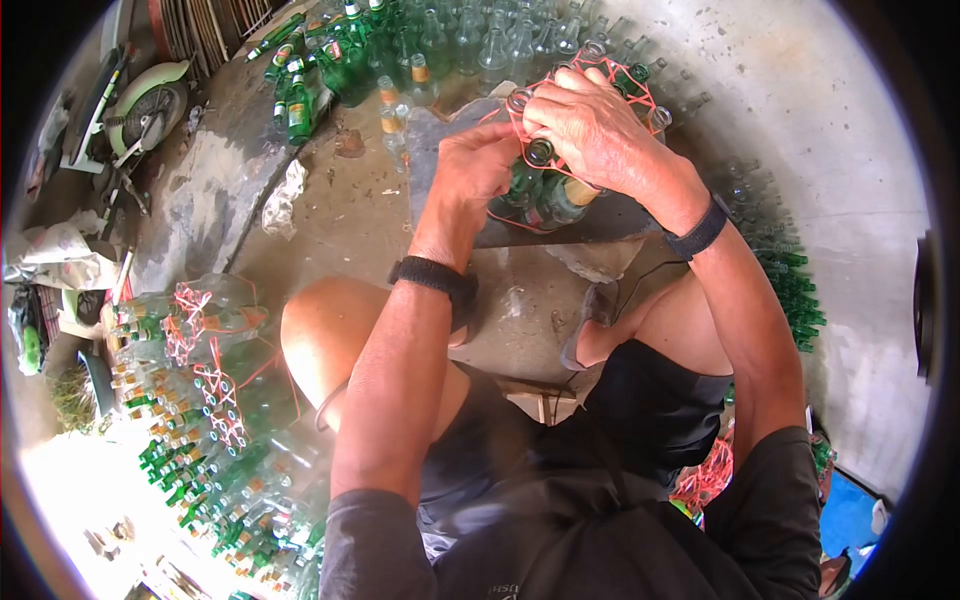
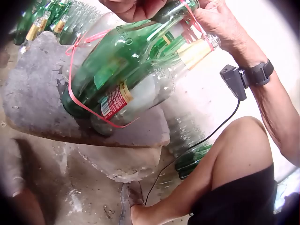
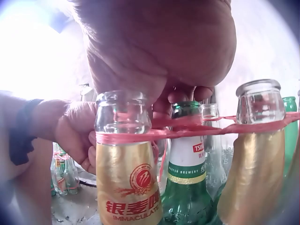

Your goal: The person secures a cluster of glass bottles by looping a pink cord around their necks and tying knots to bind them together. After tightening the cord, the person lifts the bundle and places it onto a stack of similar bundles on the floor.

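Observation:
A bundle of green and clear glass bottles (image 2: 108,61) stands on a grey stone slab (image 2: 37,93), with pink-red plastic string (image 3: 126,138) looped around the necks and lower sides. Gold foil wraps the neck of one clear bottle (image 3: 129,187); beside it is a green bottle (image 3: 187,192) with a white neck label. My right hand (image 1: 595,125) lies over the bottle tops, its fingers bent down onto the string among the necks. At the bundle's left side, my left hand (image 1: 478,165) is curled and pinches the string; its fingertips are partly hidden.
Rows of clear bottles (image 1: 465,45) and green bottles (image 1: 298,110) stand beyond the slab. More bottles (image 1: 190,440) crowd the floor at left, some tied with red string. Loose red string (image 1: 708,475) lies by the right hip. A motorbike wheel (image 1: 150,118) is at far left.

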`<state>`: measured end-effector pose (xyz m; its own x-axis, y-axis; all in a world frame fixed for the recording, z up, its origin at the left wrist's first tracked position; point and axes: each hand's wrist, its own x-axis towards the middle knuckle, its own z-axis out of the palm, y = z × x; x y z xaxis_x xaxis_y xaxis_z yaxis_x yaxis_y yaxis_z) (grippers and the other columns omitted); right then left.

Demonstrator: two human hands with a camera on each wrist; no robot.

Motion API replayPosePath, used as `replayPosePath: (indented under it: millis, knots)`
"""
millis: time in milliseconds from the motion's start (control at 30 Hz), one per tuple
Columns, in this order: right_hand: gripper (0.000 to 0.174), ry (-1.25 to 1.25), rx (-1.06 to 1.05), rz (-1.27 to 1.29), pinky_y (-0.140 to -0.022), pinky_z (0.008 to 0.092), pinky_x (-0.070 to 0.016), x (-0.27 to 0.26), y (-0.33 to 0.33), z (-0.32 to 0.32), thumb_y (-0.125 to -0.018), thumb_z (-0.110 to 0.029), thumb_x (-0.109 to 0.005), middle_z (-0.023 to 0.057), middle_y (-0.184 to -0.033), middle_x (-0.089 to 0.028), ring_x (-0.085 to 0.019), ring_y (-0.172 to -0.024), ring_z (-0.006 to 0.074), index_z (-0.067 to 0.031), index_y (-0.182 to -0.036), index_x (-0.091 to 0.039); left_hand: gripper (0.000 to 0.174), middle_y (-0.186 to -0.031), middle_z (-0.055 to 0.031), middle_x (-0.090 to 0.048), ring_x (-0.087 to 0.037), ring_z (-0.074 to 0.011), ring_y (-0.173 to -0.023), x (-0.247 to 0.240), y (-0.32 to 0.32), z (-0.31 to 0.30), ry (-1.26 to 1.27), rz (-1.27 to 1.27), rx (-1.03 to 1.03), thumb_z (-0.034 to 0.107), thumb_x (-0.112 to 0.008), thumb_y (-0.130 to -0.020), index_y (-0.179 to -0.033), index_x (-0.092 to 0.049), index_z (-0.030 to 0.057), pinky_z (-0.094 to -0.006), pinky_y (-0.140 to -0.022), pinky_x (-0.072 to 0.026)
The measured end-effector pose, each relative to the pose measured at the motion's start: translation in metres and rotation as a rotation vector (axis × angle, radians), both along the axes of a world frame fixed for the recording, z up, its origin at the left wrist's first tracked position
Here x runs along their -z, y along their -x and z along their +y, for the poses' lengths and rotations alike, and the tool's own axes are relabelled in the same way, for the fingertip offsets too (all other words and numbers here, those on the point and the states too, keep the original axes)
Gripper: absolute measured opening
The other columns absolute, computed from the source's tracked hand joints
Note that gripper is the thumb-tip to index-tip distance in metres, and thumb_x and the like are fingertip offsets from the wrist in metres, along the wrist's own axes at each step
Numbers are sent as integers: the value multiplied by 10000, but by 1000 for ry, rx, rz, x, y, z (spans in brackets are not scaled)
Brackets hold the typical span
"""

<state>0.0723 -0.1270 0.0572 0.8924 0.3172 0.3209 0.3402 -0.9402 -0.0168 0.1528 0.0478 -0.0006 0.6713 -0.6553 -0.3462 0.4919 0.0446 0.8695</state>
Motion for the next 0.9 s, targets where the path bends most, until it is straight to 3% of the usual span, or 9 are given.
replayPosePath:
  millis: [100, 167, 333, 533, 633, 900]
  knots:
    - [239, 1, 0, -3, -952, 418, -460, -1, 2, 2, -786, -94, -812, 21, -1017, -672, -615, -1041, 261, -114, -967, -656, 147, -741, 55, -593, -420, -58, -561, 2, 2, 3, -12, -23, -25, 60, -721, -928, -1052, -793, 27, -244, -506, -308]
    - [246, 6, -3, -6, -950, 420, -461, 1, 0, 0, -794, -98, -806, 25, -1021, -675, -619, -1043, 263, -113, -983, -650, 164, -777, 32, -690, -499, -54, -594, 3, 2, 5, -40, -81, -58, 86, -775, -899, -1046, -821, 30, -245, -504, -385]
    - [253, 7, 19, 68, -952, 427, -460, 1, -4, -4, -811, -100, -791, 33, -1038, -680, -626, -1055, 268, -113, -1013, -640, 167, -833, 30, -719, -511, -54, -611, 2, 6, 7, -5, -54, -64, 83, -769, -898, -1053, -822, 54, -242, -516, -406]
    - [109, -60, 13, 127, -942, 431, -455, -14, -9, -6, -915, -128, -703, 45, -964, -703, -641, -1004, 288, -102, -1003, -645, 151, -858, 40, -726, -491, -36, -606, 1, 6, 7, 44, -7, -61, 61, -743, -909, -1041, -818, 63, -226, -511, -383]
    - [46, 40, 11, 141, -921, 434, -463, -21, -10, -5, -951, -145, -660, 67, -914, -706, -655, -962, 304, -100, -957, -658, 151, -855, 41, -724, -488, -33, -605, 0, 6, 7, 61, 27, -59, 55, -739, -913, -1043, -815, 65, -222, -512, -381]
    - [187, -20, 148, 206, -760, 543, -523, -26, -17, 1, -899, -201, -708, 206, -710, -668, -674, -754, 446, -25, -840, -688, 187, -841, 41, -692, -452, -39, -579, -3, 8, 10, 129, 149, -30, 22, -697, -955, -1122, -780, 32, -235, -498, -365]
